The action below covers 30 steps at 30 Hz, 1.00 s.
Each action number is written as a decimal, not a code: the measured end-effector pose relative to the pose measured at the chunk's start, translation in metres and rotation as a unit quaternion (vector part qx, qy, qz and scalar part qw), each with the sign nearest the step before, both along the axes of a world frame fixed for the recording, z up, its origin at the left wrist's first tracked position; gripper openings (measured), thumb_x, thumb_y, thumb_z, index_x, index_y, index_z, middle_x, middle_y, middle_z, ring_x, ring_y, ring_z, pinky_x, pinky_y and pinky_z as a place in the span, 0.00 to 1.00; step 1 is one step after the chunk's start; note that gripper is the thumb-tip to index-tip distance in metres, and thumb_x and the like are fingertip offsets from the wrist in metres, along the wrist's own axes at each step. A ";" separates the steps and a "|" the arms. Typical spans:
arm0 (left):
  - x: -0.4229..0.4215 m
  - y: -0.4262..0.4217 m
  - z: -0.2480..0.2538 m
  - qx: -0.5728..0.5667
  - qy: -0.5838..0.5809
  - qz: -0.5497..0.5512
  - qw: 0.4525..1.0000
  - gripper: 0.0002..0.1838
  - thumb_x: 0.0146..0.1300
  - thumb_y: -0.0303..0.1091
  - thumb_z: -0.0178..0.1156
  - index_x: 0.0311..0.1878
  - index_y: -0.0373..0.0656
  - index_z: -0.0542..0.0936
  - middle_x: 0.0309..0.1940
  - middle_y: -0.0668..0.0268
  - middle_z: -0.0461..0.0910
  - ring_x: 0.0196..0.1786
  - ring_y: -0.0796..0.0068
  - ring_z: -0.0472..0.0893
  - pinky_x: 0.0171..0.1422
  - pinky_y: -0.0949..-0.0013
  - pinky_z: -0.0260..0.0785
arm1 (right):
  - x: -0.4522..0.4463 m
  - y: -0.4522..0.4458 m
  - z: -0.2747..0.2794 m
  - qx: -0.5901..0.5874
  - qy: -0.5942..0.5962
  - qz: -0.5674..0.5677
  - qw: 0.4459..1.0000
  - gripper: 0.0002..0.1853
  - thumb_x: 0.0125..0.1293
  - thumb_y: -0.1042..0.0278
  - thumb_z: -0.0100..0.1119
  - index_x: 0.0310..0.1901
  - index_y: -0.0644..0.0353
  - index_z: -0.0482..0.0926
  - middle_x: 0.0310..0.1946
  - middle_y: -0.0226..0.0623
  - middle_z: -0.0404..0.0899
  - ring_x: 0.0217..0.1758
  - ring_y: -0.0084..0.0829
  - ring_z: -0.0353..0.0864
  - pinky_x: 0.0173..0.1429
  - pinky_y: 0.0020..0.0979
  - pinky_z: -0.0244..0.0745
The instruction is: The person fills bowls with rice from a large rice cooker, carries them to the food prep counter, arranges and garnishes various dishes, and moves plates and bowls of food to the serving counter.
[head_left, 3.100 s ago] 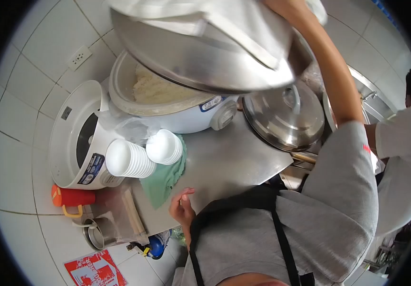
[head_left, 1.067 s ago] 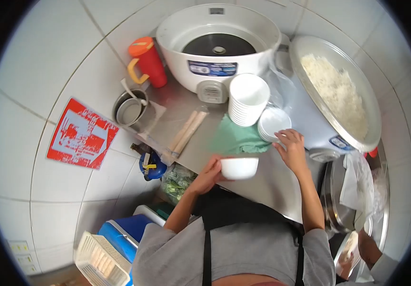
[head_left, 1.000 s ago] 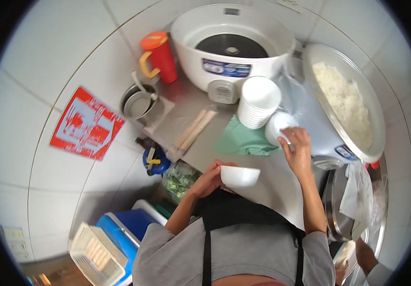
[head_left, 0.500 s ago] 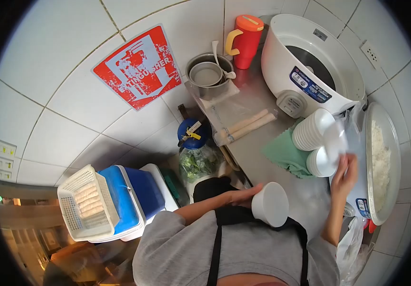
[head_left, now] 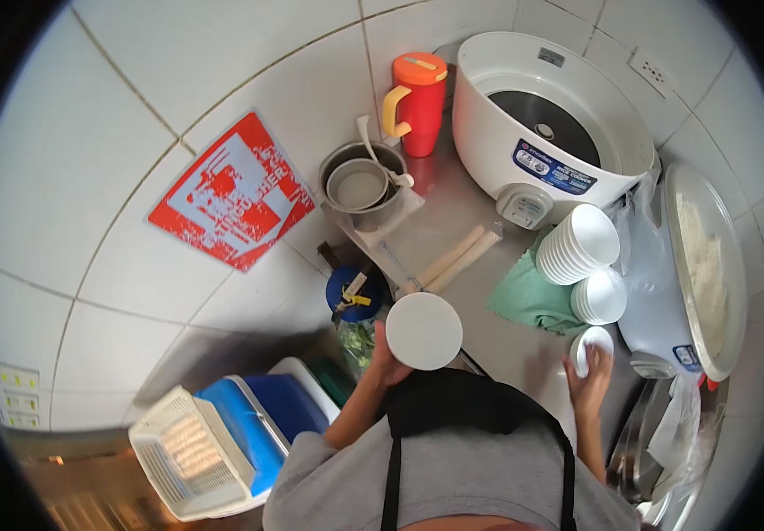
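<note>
My left hand (head_left: 385, 361) is closed round the side of a white bowl (head_left: 424, 331), held in front of my apron; I cannot tell whether its mouth or its base faces me. On the right, my right hand (head_left: 589, 386) has its fingers on another white bowl (head_left: 587, 340), low over the steel counter. Just beyond it stand a short stack of white bowls (head_left: 601, 296) and a taller, leaning stack (head_left: 568, 252). A green cloth (head_left: 528, 292) lies beside and partly under these stacks.
A big white rice cooker (head_left: 488, 133) stands at the back, with a red tumbler (head_left: 424, 111) and a metal pot (head_left: 329, 181) to its left. Rice clings to a tilted round lid (head_left: 709, 265) at right. A white basket (head_left: 156, 451) sits by a blue cooler (head_left: 245, 434) at lower left.
My right hand has come down from the stacks toward me, with a bowl. My left hand has raised its bowl forward and left. The whole view has shifted.
</note>
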<state>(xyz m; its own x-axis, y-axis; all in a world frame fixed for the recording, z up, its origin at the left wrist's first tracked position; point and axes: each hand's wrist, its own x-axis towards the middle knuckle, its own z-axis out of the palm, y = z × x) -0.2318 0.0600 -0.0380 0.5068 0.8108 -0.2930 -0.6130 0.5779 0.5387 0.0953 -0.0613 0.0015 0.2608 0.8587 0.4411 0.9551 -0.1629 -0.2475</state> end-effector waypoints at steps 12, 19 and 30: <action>0.010 -0.011 -0.002 0.025 0.032 0.001 0.999 0.53 0.46 0.80 0.31 0.67 0.48 0.53 0.63 0.59 0.59 0.62 0.56 0.64 0.61 0.51 0.61 | -0.226 0.363 0.113 -0.187 -0.080 0.322 0.925 0.11 0.53 0.64 0.55 0.33 0.59 0.82 0.32 0.40 0.80 0.38 0.40 0.81 0.38 0.45 0.76; 0.039 0.005 0.021 0.093 -0.006 -0.063 0.994 0.55 0.41 0.81 0.37 0.67 0.49 0.51 0.63 0.54 0.58 0.61 0.50 0.64 0.54 0.50 0.68 | -0.205 0.280 0.180 0.008 -0.254 0.230 0.939 0.09 0.51 0.68 0.54 0.35 0.58 0.79 0.21 0.37 0.77 0.26 0.36 0.79 0.25 0.36 0.70; 0.220 0.075 0.152 0.348 -0.012 -0.021 0.937 0.50 0.50 0.78 0.33 0.67 0.49 0.51 0.66 0.60 0.55 0.66 0.55 0.59 0.67 0.46 0.53 | 0.217 0.077 0.270 0.003 -0.138 -0.284 0.949 0.13 0.64 0.60 0.46 0.44 0.52 0.79 0.29 0.38 0.80 0.34 0.38 0.78 0.39 0.37 0.72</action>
